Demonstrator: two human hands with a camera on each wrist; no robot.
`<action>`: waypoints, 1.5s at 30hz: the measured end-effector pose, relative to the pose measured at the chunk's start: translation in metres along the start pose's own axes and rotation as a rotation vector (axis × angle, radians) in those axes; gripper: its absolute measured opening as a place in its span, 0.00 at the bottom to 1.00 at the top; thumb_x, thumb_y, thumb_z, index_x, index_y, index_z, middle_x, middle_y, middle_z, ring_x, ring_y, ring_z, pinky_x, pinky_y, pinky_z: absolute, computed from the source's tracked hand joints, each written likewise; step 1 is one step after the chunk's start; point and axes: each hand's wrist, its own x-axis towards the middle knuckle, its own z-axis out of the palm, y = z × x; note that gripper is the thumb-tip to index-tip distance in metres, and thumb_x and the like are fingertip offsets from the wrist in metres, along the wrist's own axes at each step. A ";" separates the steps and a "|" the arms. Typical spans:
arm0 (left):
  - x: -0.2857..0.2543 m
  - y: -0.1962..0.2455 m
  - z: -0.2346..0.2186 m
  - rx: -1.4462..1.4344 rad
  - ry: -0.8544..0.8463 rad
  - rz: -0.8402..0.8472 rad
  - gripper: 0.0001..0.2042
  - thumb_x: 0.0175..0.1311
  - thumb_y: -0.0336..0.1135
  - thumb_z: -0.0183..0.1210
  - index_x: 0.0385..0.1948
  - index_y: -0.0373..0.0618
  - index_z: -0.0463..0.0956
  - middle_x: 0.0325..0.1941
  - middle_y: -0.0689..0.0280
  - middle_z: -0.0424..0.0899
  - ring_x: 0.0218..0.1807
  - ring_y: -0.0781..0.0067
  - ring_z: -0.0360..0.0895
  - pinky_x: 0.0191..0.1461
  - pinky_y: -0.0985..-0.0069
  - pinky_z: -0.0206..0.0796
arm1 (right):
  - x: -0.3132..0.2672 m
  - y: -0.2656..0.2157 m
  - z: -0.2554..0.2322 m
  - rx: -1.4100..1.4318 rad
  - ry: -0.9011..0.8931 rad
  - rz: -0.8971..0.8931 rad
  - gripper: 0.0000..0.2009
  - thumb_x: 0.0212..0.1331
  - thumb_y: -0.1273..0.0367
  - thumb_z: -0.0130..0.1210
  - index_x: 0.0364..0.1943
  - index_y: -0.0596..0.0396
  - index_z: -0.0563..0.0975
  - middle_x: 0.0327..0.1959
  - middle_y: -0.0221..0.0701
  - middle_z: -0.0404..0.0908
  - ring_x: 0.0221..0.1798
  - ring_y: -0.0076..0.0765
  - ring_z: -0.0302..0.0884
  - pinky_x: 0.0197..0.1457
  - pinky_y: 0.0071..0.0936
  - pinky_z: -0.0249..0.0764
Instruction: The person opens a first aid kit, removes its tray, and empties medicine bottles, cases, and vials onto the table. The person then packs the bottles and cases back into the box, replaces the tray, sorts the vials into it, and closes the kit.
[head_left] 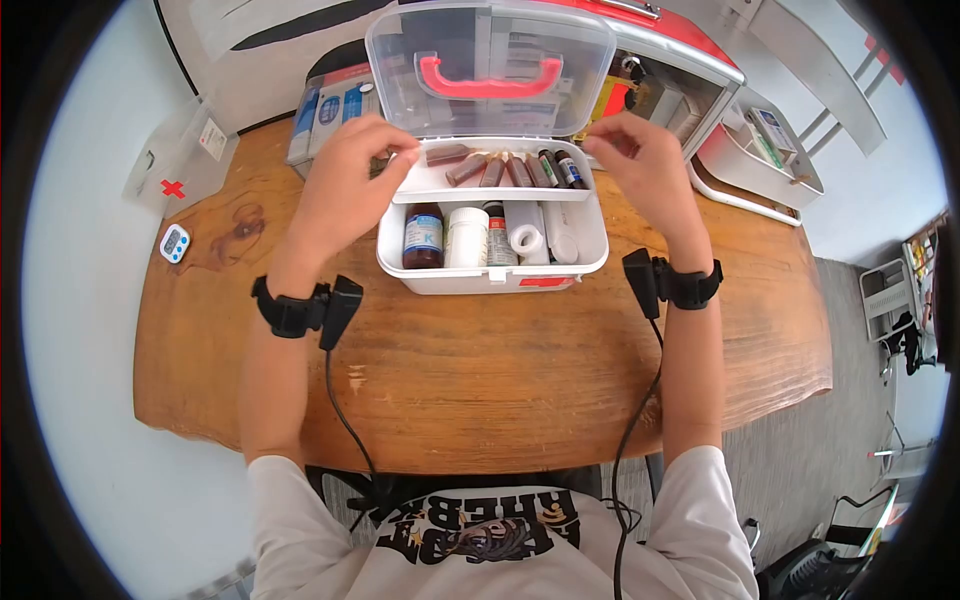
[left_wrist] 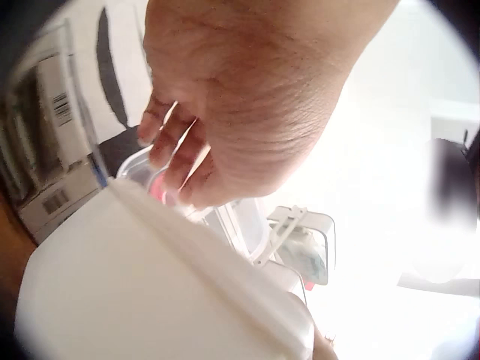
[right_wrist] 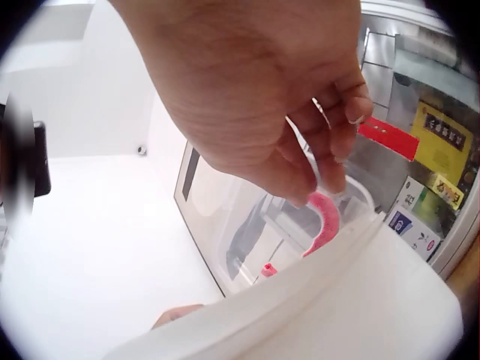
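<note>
A white medicine box [head_left: 440,284] stands with its clear lid [head_left: 490,60] raised. Brown tubes and small dark bottles lie in its upper tray [head_left: 412,184]; a brown bottle [head_left: 423,238] and a white bottle [head_left: 466,240] stand below. My left hand [head_left: 350,185] is at the tray's left end, and my right hand [head_left: 645,165] at its right end. Both have loosely bent fingers, with nothing visible between them. In the wrist views, the left hand [left_wrist: 240,97] and right hand [right_wrist: 255,97] hover by a white rim; whether any fingertip touches it is unclear.
A clear bin with a red cross [head_left: 190,165] and a small timer [head_left: 175,243] are at the left of the wooden table [head_left: 480,380]. Packages [head_left: 335,105] sit behind my left hand. A red-topped cabinet [head_left: 690,50] and a white container [head_left: 745,165] stand at the right.
</note>
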 end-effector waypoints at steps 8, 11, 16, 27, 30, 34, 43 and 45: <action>0.039 0.010 0.000 0.394 -0.473 0.270 0.15 0.66 0.33 0.55 0.51 0.38 0.76 0.47 0.56 0.77 0.53 0.53 0.74 0.57 0.62 0.66 | -0.012 -0.024 0.014 -0.402 -0.188 -0.153 0.14 0.57 0.67 0.59 0.44 0.61 0.82 0.42 0.42 0.84 0.45 0.49 0.79 0.52 0.38 0.74; 0.050 0.011 0.004 0.419 -0.517 0.258 0.15 0.65 0.32 0.57 0.51 0.39 0.76 0.49 0.55 0.77 0.53 0.52 0.74 0.57 0.62 0.66 | -0.011 -0.021 0.013 -0.349 -0.193 -0.110 0.14 0.58 0.68 0.58 0.45 0.60 0.82 0.42 0.43 0.83 0.46 0.49 0.80 0.51 0.38 0.74; 0.073 0.021 0.008 0.552 -0.622 0.236 0.13 0.60 0.31 0.60 0.45 0.38 0.76 0.49 0.54 0.77 0.52 0.52 0.74 0.55 0.62 0.67 | -0.009 -0.021 0.015 -0.387 -0.227 -0.107 0.13 0.58 0.68 0.58 0.45 0.60 0.82 0.41 0.44 0.83 0.45 0.50 0.80 0.50 0.38 0.75; 0.038 0.032 -0.015 0.414 -0.421 0.232 0.09 0.57 0.32 0.61 0.36 0.39 0.74 0.39 0.56 0.75 0.48 0.52 0.74 0.50 0.61 0.66 | -0.009 -0.018 -0.010 -0.290 -0.340 -0.163 0.10 0.53 0.70 0.62 0.37 0.59 0.79 0.40 0.40 0.78 0.46 0.47 0.77 0.49 0.37 0.73; 0.023 0.031 -0.019 0.344 -0.644 0.217 0.08 0.58 0.33 0.61 0.34 0.40 0.75 0.39 0.57 0.75 0.48 0.53 0.73 0.50 0.61 0.66 | -0.010 -0.021 -0.007 -0.342 -0.403 -0.245 0.08 0.49 0.72 0.62 0.32 0.59 0.77 0.36 0.38 0.76 0.43 0.47 0.75 0.46 0.36 0.72; 0.014 0.014 -0.010 0.492 -0.545 0.370 0.07 0.59 0.32 0.61 0.34 0.40 0.75 0.39 0.59 0.76 0.47 0.54 0.72 0.50 0.61 0.65 | -0.011 -0.020 0.004 -0.430 -0.380 -0.322 0.07 0.47 0.75 0.61 0.29 0.59 0.74 0.32 0.37 0.73 0.40 0.48 0.74 0.43 0.38 0.72; -0.009 0.006 -0.005 0.323 -0.347 0.423 0.05 0.61 0.28 0.58 0.36 0.40 0.74 0.39 0.59 0.73 0.46 0.54 0.70 0.50 0.62 0.65 | -0.027 -0.019 0.008 -0.509 -0.207 -0.507 0.07 0.51 0.78 0.58 0.33 0.57 0.73 0.32 0.36 0.72 0.41 0.48 0.71 0.43 0.40 0.70; -0.009 0.008 -0.008 0.356 -0.317 0.447 0.06 0.61 0.27 0.58 0.38 0.40 0.74 0.40 0.59 0.74 0.49 0.55 0.72 0.51 0.63 0.67 | -0.026 -0.021 0.011 -0.442 -0.166 -0.459 0.07 0.52 0.78 0.58 0.34 0.57 0.73 0.33 0.37 0.72 0.41 0.48 0.71 0.43 0.40 0.70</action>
